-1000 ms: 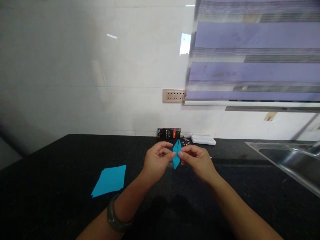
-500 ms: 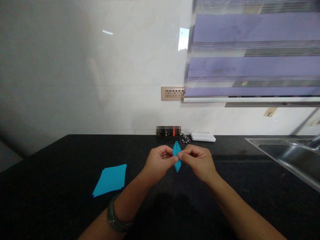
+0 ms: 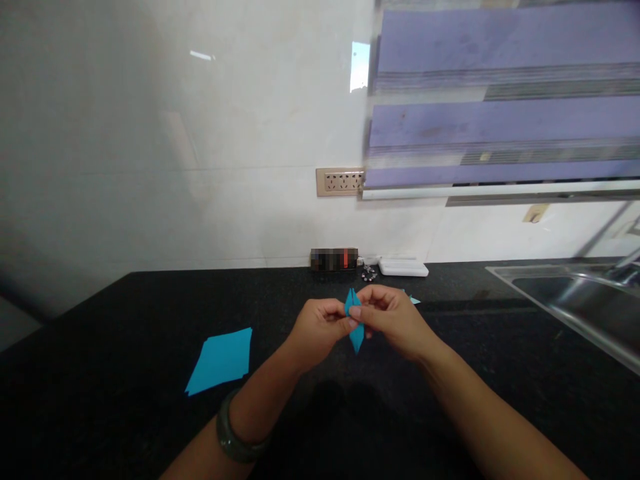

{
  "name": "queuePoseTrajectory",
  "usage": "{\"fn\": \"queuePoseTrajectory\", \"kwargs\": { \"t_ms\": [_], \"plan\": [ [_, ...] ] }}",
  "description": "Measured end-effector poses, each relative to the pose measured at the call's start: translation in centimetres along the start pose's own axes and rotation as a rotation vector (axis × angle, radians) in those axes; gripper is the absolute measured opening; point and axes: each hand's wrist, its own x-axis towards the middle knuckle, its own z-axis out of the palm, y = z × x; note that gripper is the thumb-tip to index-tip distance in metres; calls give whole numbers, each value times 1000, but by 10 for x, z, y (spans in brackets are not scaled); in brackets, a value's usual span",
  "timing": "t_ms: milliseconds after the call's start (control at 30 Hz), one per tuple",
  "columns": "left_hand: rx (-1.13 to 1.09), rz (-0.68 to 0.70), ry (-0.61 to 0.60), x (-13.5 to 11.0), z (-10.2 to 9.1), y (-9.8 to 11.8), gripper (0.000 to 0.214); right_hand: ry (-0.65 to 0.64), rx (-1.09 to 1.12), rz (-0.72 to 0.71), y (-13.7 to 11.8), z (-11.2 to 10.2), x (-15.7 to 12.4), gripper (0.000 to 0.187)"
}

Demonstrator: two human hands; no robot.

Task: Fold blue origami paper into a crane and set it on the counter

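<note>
A narrow piece of folded blue paper (image 3: pixel 357 339), pointed at both ends with a slit near its top, is held upright over the dark counter. My left hand (image 3: pixel 320 332) pinches its left side, thumb across the front. From the right, my right hand (image 3: pixel 395 320) grips it too, with the thumb on its upper middle. Fingertips behind the paper are partly hidden. On the counter to the left lies a small stack of blue paper sheets (image 3: pixel 221 360). Behind my right hand a bit of light blue paper (image 3: pixel 415 300) peeks out.
Along the wall stand a black box (image 3: pixel 334 260), a beaded bracelet (image 3: pixel 369 273) and a white flat case (image 3: pixel 403 267). A metal sink (image 3: pixel 505 275) is set into the counter (image 3: pixel 125 307) at right. A socket panel (image 3: pixel 340 182) and a purple striped blind (image 3: pixel 500 127) are above.
My right hand has shifted slightly left and its thumb sits higher on the folded paper. The paper's lower tip has dropped a little. Light blue paper now shows behind my right hand.
</note>
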Motion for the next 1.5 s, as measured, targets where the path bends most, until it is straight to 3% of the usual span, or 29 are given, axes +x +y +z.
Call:
{"fn": "queuePoseTrajectory", "kwargs": {
  "t_ms": [233, 567, 867, 1067, 1300, 1500],
  "plan": [
    [4, 29, -54, 1, 2, -3, 12, 109, 62, 29, 4, -2, 0, 19],
    [-9, -146, -145, -1, -3, -1, 22, 20, 300, 203, -4, 0, -1, 25],
    [-60, -206, -184, 0, -3, 5, 24, 84, 318, 213, -3, 3, 1, 33],
    [-67, -267, -162, 2, -3, 4, 25, 197, 219, 162, -1, -6, 9, 37],
    [-47, -255, -111, 5, -8, 5, 27, -54, 93, 185, -7, -14, 5, 20],
    [-115, -271, -147, 6, -5, 4, 22, 61, 258, 243, -1, -4, 6, 31]
  ]
}}
